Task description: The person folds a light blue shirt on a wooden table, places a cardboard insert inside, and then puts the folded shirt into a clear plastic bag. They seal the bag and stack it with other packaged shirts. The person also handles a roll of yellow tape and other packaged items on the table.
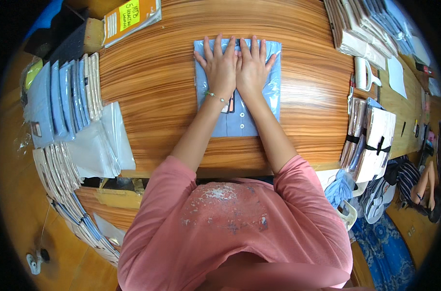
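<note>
A folded light-blue shirt (234,127) in a clear plastic bag lies flat on the wooden table (152,97), straight in front of me. Both my hands press on its upper half, side by side with thumbs almost touching. My left hand (219,68) rests palm down with fingers spread toward the far edge of the bag. My right hand (253,68) lies the same way, its fingers stretched out. Two white buttons and part of a dark-edged tag show between my wrists. The rest of the shirt's upper part is hidden under my palms.
Stacks of bagged blue shirts (45,104) and clear plastic bags (96,148) stand at the left. An orange-covered book (133,22) lies far left. To the right are more bagged shirts (358,29), a white lint roller (363,73) and bundles tied with black bands (375,143).
</note>
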Motion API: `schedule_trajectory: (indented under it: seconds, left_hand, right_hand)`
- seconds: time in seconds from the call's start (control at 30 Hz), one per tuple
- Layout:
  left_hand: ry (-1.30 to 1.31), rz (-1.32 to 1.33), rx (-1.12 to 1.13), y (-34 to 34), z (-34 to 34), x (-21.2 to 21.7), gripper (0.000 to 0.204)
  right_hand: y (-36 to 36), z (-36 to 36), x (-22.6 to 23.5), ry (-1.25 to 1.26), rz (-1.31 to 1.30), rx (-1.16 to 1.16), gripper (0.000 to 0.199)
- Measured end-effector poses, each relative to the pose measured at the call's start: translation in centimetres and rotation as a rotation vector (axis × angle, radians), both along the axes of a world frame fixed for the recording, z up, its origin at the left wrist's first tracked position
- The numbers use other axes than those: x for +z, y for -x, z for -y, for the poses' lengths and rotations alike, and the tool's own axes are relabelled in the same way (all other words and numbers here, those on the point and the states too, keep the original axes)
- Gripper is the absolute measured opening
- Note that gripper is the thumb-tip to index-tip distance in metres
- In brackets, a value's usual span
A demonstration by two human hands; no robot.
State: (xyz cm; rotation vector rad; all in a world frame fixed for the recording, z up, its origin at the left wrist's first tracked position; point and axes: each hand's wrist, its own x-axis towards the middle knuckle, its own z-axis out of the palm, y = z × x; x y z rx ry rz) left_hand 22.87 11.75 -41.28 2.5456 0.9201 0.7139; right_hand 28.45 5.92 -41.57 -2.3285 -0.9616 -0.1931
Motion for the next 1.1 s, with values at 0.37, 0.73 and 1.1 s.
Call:
schedule_trajectory:
  seconds: [0.37,0.73,1.1]
  left_hand:
    - [-0.069,-0.054,-0.196,2.8,-4.0,0.7,0.053]
    - [-0.108,-0.288,-0.182,4.9,-3.0,0.1,0.065]
    - [0.178,-0.873,-0.549,4.2,-6.2,11.3,0.046]
  right_hand:
    - [-6.6,2.7,1.3,0.001,0.031,0.256,0.05]
    - [-4.6,4.7,-1.5,0.242,0.059,0.291,0.059]
    - [-12.8,5.8,7.6,0.622,-0.344,0.628,0.062]
